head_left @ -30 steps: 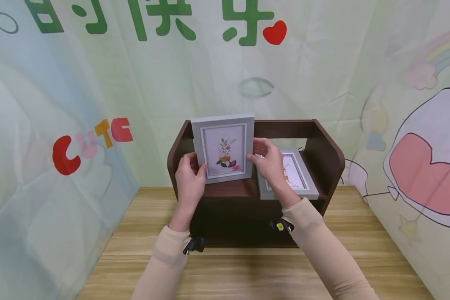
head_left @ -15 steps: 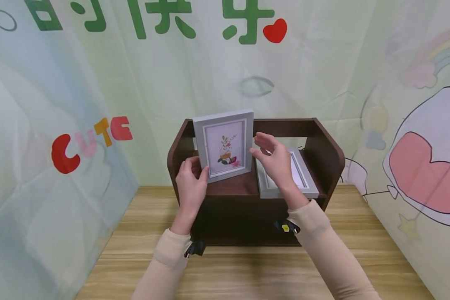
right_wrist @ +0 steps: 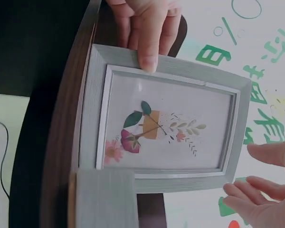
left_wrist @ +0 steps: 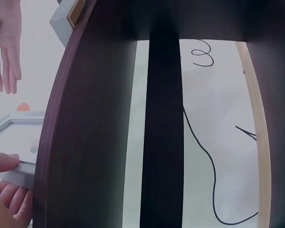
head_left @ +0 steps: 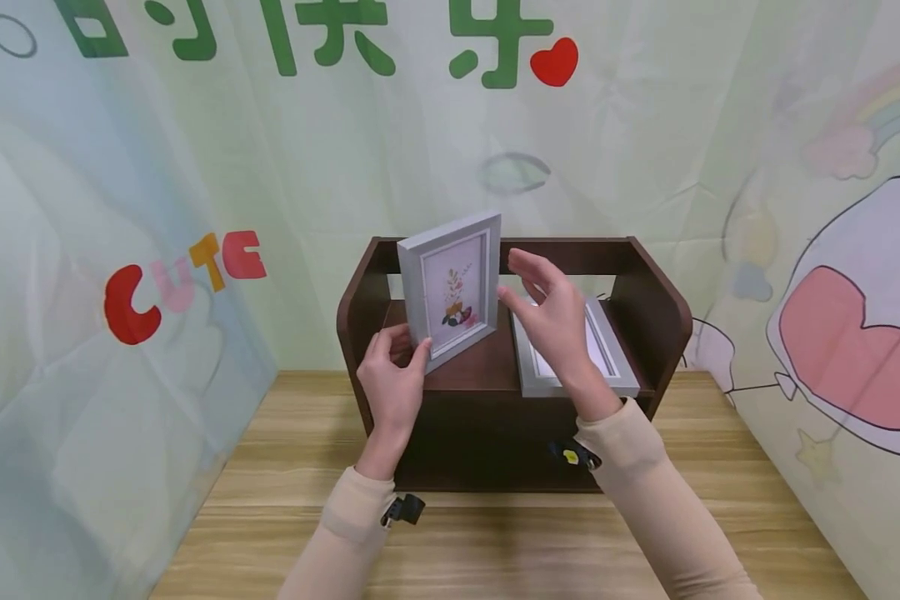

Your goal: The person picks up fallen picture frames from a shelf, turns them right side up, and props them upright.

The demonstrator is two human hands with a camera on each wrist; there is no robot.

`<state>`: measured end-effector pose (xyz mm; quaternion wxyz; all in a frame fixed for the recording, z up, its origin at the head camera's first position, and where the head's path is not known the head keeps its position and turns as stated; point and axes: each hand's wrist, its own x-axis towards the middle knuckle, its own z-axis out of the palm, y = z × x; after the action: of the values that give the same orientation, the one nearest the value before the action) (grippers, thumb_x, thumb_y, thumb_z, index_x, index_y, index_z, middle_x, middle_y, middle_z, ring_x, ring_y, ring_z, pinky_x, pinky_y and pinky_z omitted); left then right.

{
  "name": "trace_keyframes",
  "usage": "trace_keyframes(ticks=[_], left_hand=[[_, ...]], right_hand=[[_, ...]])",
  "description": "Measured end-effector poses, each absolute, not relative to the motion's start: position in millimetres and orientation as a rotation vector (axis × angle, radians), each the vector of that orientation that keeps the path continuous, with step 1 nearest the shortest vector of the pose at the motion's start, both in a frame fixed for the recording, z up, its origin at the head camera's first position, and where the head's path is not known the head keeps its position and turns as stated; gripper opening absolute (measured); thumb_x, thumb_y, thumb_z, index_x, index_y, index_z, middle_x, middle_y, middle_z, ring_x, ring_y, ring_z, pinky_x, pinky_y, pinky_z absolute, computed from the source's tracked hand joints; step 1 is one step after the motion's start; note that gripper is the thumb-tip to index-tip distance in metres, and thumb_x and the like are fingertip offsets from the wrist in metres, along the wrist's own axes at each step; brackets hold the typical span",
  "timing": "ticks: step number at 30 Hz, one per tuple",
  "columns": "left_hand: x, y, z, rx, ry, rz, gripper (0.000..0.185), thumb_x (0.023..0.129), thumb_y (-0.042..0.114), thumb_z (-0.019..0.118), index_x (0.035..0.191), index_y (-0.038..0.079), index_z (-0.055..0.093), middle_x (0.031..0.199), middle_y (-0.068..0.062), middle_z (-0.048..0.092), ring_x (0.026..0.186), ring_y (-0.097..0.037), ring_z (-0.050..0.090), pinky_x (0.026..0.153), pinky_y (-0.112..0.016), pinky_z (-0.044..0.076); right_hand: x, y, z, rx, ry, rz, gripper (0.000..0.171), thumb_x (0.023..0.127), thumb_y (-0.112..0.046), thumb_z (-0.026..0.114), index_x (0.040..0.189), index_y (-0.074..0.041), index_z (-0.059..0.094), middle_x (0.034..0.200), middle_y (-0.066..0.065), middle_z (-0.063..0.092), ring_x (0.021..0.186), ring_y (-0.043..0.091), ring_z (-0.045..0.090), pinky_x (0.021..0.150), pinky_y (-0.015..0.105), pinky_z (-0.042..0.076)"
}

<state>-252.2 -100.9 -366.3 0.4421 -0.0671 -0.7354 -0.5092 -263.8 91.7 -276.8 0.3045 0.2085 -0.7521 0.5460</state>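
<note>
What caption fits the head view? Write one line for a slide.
Left hand holds a gray picture frame upright on a dark wooden shelf; open right hand hovers beside it, above a second frame lying flat.

On the backdrop cloth (head_left: pixel 330 167) hung behind the wooden shelf, the far left part carries the word "CUTE" (head_left: pixel 183 283) in slanting block letters: a red C, a pale pink U, an orange T and a red E. Along the top edge of the same cloth run large green Chinese characters (head_left: pixel 307 37), cut off by the upper border of the head view; the last two look like "快乐", and a red heart (head_left: pixel 554 62) follows them on the right. The right wrist view shows more green characters on that cloth, too cropped and turned to read.
</note>
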Motion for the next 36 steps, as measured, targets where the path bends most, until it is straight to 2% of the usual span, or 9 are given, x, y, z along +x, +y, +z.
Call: trace_keyframes(ticks=[13, 20, 36], left_hand=[[-247.8, -93.4, -365.8, -0.191, -1.810, -1.264, 0.029, 0.074, 0.016, 0.081, 0.096, 0.003, 0.068, 0.088, -0.009, 0.067, 0.075, -0.018, 0.068, 0.068, -0.036, 0.058], [-244.7, -85.8, -365.5, -0.180, -1.804, -1.243, 0.029, 0.073, 0.017, 0.083, 0.095, 0.005, 0.068, 0.087, -0.007, 0.067, 0.075, -0.015, 0.067, 0.067, -0.031, 0.057], [-240.1, -75.3, -366.3, -0.163, -1.771, -1.271, 0.027, 0.071, 0.014, 0.083, 0.091, 0.006, 0.067, 0.087, -0.006, 0.067, 0.075, -0.015, 0.068, 0.067, -0.032, 0.057]], right_hand=[[-270.8, 82.4, -260.8, 0.713, -1.927, 1.094, 0.048, 0.080, -0.011, 0.075, 0.124, 0.000, 0.060, 0.121, 0.013, 0.064, 0.115, 0.020, 0.060, 0.097, 0.027, 0.048], [-275.6, 78.0, -251.0, 0.809, -1.927, 1.045, 0.050, 0.080, -0.014, 0.076, 0.125, -0.002, 0.060, 0.122, 0.011, 0.063, 0.116, 0.020, 0.059, 0.098, 0.027, 0.047], [-277.3, 74.3, -226.7, 0.979, -2.028, 0.980, 0.052, 0.080, -0.020, 0.077, 0.126, -0.003, 0.060, 0.123, 0.009, 0.064, 0.116, 0.018, 0.058, 0.097, 0.030, 0.049]])
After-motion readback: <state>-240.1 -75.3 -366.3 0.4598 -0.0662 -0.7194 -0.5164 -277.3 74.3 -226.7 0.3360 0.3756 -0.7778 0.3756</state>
